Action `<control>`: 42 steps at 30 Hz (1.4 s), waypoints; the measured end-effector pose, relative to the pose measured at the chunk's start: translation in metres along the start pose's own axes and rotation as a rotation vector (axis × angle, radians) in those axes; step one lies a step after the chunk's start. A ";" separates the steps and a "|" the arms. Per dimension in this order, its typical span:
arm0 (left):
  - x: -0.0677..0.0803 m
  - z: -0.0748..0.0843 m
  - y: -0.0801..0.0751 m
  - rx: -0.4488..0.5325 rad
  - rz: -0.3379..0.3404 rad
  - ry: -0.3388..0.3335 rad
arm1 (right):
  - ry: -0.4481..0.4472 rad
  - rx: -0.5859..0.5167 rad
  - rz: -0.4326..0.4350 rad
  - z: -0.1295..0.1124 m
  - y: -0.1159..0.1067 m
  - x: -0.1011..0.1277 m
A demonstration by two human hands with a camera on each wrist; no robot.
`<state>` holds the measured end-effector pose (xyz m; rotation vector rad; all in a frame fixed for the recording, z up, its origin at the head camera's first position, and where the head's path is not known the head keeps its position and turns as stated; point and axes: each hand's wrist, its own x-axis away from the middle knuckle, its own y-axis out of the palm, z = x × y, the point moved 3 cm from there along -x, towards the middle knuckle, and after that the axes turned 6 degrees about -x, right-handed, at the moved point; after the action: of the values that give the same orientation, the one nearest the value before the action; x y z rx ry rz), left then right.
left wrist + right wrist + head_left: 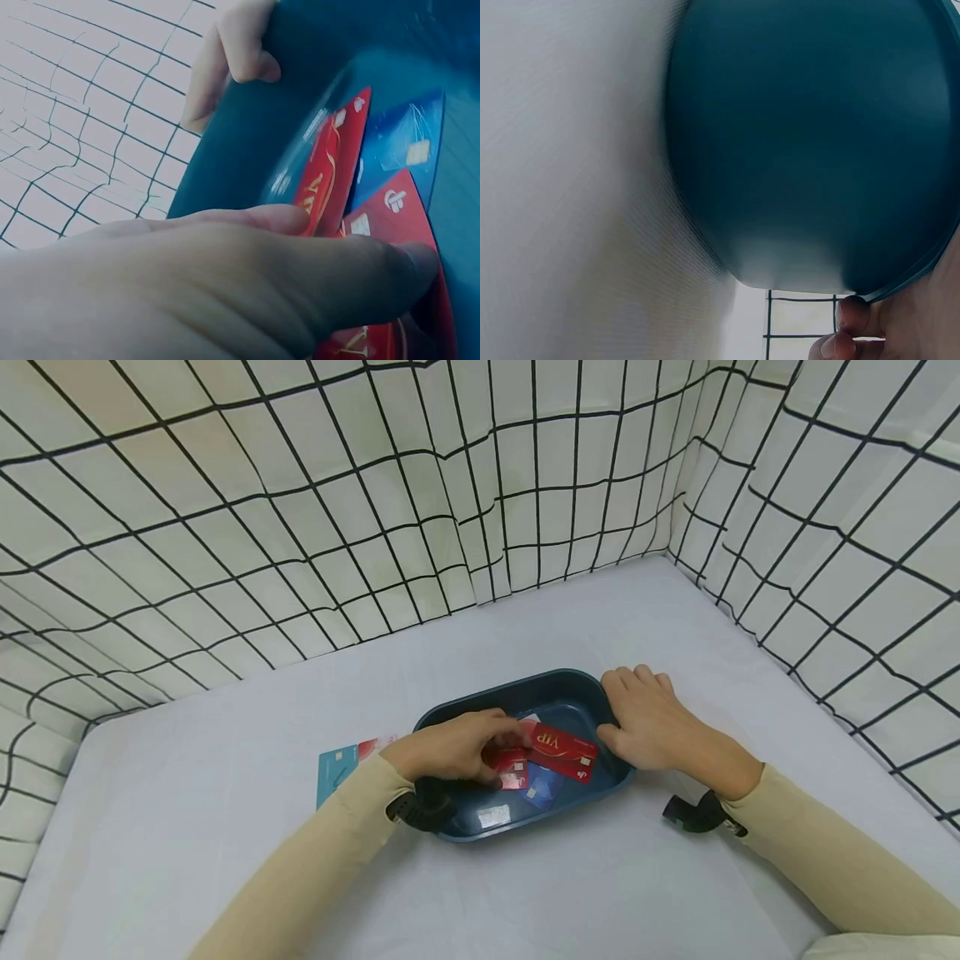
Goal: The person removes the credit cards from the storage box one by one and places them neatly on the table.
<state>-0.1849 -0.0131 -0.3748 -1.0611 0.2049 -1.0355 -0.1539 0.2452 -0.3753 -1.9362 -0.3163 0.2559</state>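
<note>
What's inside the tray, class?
The tray holds a VIP card, another red card, a blue card and something pale, mostly hidden. The left hand partly covers the other red card; red cards overlap the blue one. Anything beneath is hidden.

One left hand [457,745], one right hand [647,718], one tray [581,712], at least two red cards [564,757], one blue card [542,787], one teal card [335,770].

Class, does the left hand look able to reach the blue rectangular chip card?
Probably yes: the left hand reaches into the rounded dark-blue tray, though a red VIP card partly covers the blue card.
</note>
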 end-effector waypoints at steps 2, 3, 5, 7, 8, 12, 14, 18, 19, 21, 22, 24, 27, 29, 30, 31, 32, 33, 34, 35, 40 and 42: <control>0.001 0.000 0.001 0.012 0.003 -0.001 | 0.001 -0.001 -0.002 0.000 0.000 0.000; 0.001 0.000 0.001 0.014 0.003 0.002 | 0.002 0.001 -0.002 0.000 0.000 0.000; 0.001 0.001 0.001 0.006 0.006 0.010 | 0.004 0.003 -0.001 0.000 0.000 0.000; 0.001 0.001 0.001 -0.007 0.010 0.018 | 0.006 0.004 -0.002 0.000 0.000 0.000; 0.002 0.001 0.000 -0.013 0.012 0.021 | 0.006 0.005 -0.001 0.000 0.000 0.000; 0.001 0.000 0.000 -0.017 0.025 0.014 | 0.007 0.006 -0.001 -0.001 0.000 0.000; 0.001 -0.001 0.001 -0.007 0.031 0.012 | 0.005 0.005 0.002 -0.001 0.000 0.000; 0.000 -0.003 0.002 0.030 0.046 0.013 | 0.002 0.001 0.007 0.000 0.000 0.000; 0.000 -0.004 0.002 0.047 0.048 0.014 | 0.001 0.000 0.007 0.000 0.000 -0.001; 0.000 -0.004 0.001 0.074 0.053 0.011 | 0.002 -0.001 0.006 0.000 0.001 -0.001; 0.000 -0.004 0.001 0.089 0.051 0.009 | 0.003 0.000 0.005 0.000 0.001 -0.001; -0.001 -0.004 0.001 0.115 0.046 0.002 | 0.004 0.001 0.001 0.000 0.001 -0.001; -0.003 -0.004 0.000 0.126 0.034 -0.008 | 0.007 0.002 -0.002 0.001 0.000 0.000; -0.004 -0.004 0.001 0.123 0.027 -0.011 | 0.010 0.001 -0.005 0.001 0.000 0.000; -0.004 -0.004 0.001 0.120 0.024 -0.009 | 0.011 0.001 -0.006 0.001 -0.001 0.000; -0.004 -0.004 0.001 0.116 0.020 -0.008 | 0.012 0.000 -0.007 0.002 -0.001 0.000; -0.005 -0.004 0.001 0.113 0.018 -0.006 | 0.013 -0.001 -0.007 0.002 -0.001 0.000; -0.005 -0.004 0.001 0.112 0.015 -0.003 | 0.012 -0.002 -0.007 0.002 -0.001 0.000; -0.005 -0.004 0.001 0.114 0.013 0.000 | 0.012 -0.004 -0.006 0.002 -0.001 0.000; -0.005 -0.004 0.002 0.113 0.012 0.004 | 0.010 -0.007 -0.005 0.002 0.000 0.000; -0.004 -0.004 0.002 0.122 0.004 0.011 | 0.006 -0.009 -0.001 0.001 0.000 0.000; -0.003 -0.004 0.002 0.127 0.001 0.014 | 0.007 -0.007 -0.001 0.000 0.000 0.000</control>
<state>-0.1882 -0.0130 -0.3796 -0.9385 0.1489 -1.0414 -0.1540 0.2454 -0.3758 -1.9432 -0.3142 0.2475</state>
